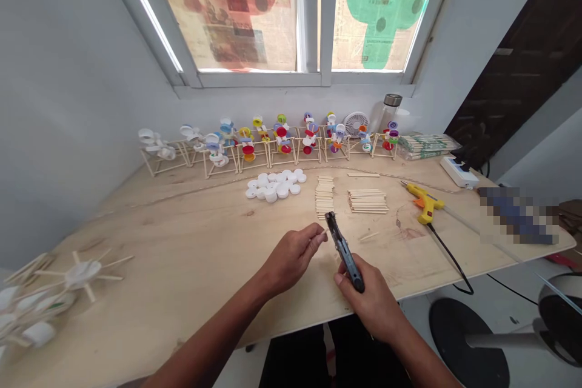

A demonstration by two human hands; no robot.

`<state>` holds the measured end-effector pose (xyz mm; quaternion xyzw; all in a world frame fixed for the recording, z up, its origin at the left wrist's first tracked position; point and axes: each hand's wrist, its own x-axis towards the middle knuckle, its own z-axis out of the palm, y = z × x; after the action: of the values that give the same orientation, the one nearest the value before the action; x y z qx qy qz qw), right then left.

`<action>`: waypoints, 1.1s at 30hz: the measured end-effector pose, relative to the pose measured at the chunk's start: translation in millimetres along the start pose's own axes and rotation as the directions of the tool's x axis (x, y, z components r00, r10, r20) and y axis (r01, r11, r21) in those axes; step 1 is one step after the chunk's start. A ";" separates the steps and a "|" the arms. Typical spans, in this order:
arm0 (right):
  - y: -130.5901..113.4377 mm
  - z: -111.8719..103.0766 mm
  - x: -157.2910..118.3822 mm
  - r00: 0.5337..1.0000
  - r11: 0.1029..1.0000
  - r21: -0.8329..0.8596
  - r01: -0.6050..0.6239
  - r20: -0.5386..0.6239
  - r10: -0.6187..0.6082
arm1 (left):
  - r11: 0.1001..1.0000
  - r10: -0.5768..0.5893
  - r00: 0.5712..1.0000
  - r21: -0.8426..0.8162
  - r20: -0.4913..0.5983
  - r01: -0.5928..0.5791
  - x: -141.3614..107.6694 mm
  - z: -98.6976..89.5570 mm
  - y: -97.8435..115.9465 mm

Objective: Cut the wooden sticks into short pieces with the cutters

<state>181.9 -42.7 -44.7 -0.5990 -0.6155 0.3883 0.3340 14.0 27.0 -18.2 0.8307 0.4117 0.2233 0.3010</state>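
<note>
My left hand [291,254] is closed, with thumb and forefinger pinching a thin wooden stick [325,231] whose short end pokes out. My right hand [370,294] wraps around dark-handled pliers [345,254], held tilted with the jaws up and to the left. The jaws are close to the stick's end; I cannot tell whether they touch it. Just beyond the jaws lies a column of short wooden sticks [324,194]. To its right is another stack of sticks [367,200], and a short loose piece [368,236] rests nearer to me.
White bottle caps [271,194] are grouped left of the sticks. Several stick frames with colored cap wheels [282,148] line the back by the window. A yellow glue gun [426,200] and power strip [458,171] sit right. A stick-and-cap wheel [82,274] lies left.
</note>
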 end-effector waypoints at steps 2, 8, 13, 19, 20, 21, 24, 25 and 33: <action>2.0 -5.0 -2.3 0.999 0.981 0.193 -0.025 0.043 0.017 | 0.994 -0.031 0.999 0.104 -0.044 0.036 -0.6 4.7 -4.9; 15.6 -16.8 -12.0 0.996 0.834 0.550 -0.034 -0.052 0.075 | 0.885 -0.012 1.000 0.465 -0.020 0.020 19.3 28.0 -17.5; 22.3 -20.0 -13.9 0.993 0.819 0.573 -0.012 -0.088 0.077 | 0.820 -0.059 0.998 0.569 -0.030 0.066 46.9 37.8 -29.9; 26.8 -20.8 -11.0 0.995 0.783 0.622 -0.014 -0.066 0.070 | 0.812 -0.083 0.992 0.572 -0.089 0.120 51.8 42.0 -40.0; 27.2 -21.4 -10.9 0.996 0.777 0.630 -0.011 -0.064 0.067 | 0.820 -0.085 0.991 0.558 -0.103 0.128 49.9 42.6 -41.0; 27.6 -22.0 -10.8 0.996 0.772 0.636 -0.011 -0.062 0.066 | 0.831 -0.082 0.990 0.541 -0.113 0.130 47.7 42.9 -42.0; 27.8 -23.6 -11.2 0.996 0.771 0.637 -0.015 -0.056 0.066 | 0.858 -0.077 0.987 0.495 -0.138 0.136 41.7 42.9 -44.6; 27.7 -24.0 -11.4 0.997 0.776 0.631 -0.015 -0.053 0.062 | 0.858 -0.080 0.987 0.495 -0.143 0.141 40.4 42.7 -45.2; 24.8 -24.4 -12.4 0.997 0.801 0.598 -0.008 -0.057 0.052 | 0.814 -0.112 0.988 0.561 -0.105 0.152 48.1 45.7 -41.9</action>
<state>215.9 -53.6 -54.2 -0.4863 -0.4403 0.5464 0.5208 46.3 72.1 -73.7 0.8441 0.5257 0.0971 0.0416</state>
